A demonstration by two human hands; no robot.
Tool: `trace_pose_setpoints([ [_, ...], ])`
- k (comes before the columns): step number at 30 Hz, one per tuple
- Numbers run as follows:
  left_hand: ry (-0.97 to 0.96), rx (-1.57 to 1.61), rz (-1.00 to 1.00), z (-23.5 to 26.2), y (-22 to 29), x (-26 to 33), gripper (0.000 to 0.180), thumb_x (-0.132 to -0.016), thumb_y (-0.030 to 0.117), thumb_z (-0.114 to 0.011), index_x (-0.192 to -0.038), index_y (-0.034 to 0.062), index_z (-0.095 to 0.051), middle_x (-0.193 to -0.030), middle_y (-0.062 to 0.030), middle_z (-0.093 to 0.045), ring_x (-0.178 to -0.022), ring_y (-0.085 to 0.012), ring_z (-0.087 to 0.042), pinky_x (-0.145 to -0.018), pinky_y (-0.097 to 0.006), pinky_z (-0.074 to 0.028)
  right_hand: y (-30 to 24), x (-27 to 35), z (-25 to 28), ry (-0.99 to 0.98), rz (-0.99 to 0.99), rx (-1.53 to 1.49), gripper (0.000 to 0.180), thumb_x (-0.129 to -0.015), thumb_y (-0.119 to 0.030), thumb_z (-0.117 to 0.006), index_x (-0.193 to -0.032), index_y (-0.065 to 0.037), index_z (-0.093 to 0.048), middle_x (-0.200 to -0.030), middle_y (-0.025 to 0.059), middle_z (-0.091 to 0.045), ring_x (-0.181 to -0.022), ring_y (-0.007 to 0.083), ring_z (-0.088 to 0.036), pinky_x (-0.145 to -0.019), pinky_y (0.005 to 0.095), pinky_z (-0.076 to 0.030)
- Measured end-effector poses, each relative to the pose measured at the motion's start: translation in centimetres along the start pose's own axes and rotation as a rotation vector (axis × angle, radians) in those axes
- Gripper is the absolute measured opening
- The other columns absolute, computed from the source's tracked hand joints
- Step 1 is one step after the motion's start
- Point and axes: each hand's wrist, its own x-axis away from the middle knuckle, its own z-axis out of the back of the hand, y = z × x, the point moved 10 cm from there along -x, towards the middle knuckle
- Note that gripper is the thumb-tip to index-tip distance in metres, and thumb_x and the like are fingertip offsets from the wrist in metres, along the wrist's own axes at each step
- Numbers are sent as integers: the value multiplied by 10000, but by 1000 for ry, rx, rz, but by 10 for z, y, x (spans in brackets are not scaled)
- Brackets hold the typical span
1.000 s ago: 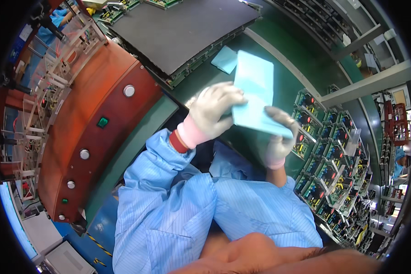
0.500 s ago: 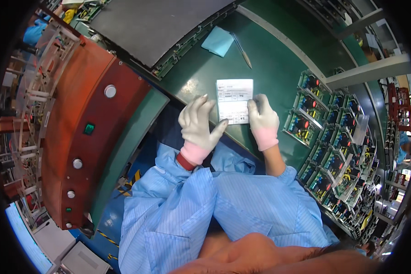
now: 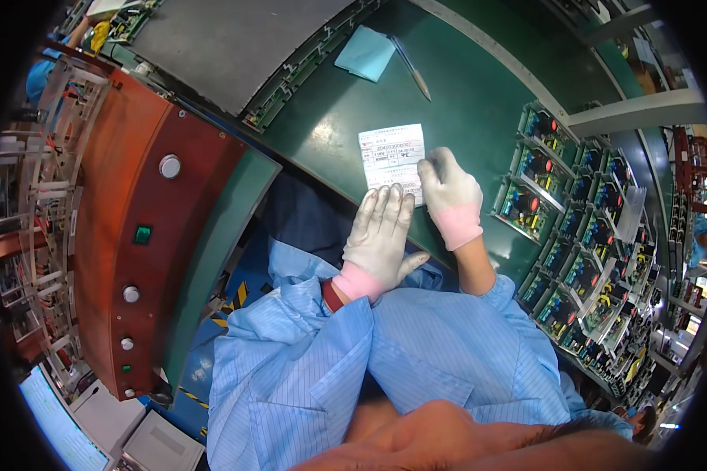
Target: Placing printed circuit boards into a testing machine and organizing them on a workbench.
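A white printed paper slip (image 3: 390, 147) with tables and some handwriting lies on the green bench top in front of me. Flat across its lower part are the outstretched fingers of my left hand (image 3: 379, 239), in a white glove with a pink cuff. They cover some of the print. At the slip's right edge, my gloved right hand (image 3: 449, 188) is closed, thumb and forefinger pinching the paper; its other fingers are curled under.
Beyond the slip lie a folded light-blue cloth (image 3: 367, 53) and a pen (image 3: 411, 71). Racked circuit boards (image 3: 530, 169) stand along the right. A red-brown machine panel (image 3: 145, 196) with knobs fills the left, and a dark belt (image 3: 236, 47) runs at the far left.
My left hand has moved right, from beside the slip onto its lower part. The right hand stays at the slip's right edge. The whole view has shifted slightly.
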Motion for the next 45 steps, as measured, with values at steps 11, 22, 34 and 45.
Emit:
trace_pose_setpoints([
  [11,-56,-16,26,-1,1,-11,1005,-686,584,-801,-1526,148,-466,-1565,-330,-348,-1489,-457,-311,-1263,-586,-129,7,-1,29,173,13,-462,267,-985,-208,-592,-1229,-119,-653,-807,30,-715,-685,188,-657,-683,341,-522],
  [22,46,-28,-144,12,-12,-7,839,-769,594,-739,-1494,226,-530,-1600,-205,-383,-1485,-391,-354,-1254,-617,-116,-11,3,-1,-54,179,-598,386,-1024,-199,-552,-1378,-46,-537,-1058,119,-686,-792,161,-650,-695,270,-514],
  [34,-34,-63,-47,18,-26,9,733,-898,619,-584,-1472,165,-557,-1511,-113,-529,-1410,-290,-487,-1258,-596,-125,-14,7,15,41,264,-813,306,-958,-111,-597,-1254,-52,-643,-1125,102,-704,-962,201,-677,-860,325,-518],
  [45,7,-175,32,38,-44,11,742,-815,690,-629,-1423,264,-610,-1513,-73,-520,-1435,-422,-410,-1245,-625,-102,-48,14,-7,-191,489,-358,250,-932,-144,-571,-1099,-18,-708,-1092,90,-711,-1030,270,-640,-985,356,-449],
])
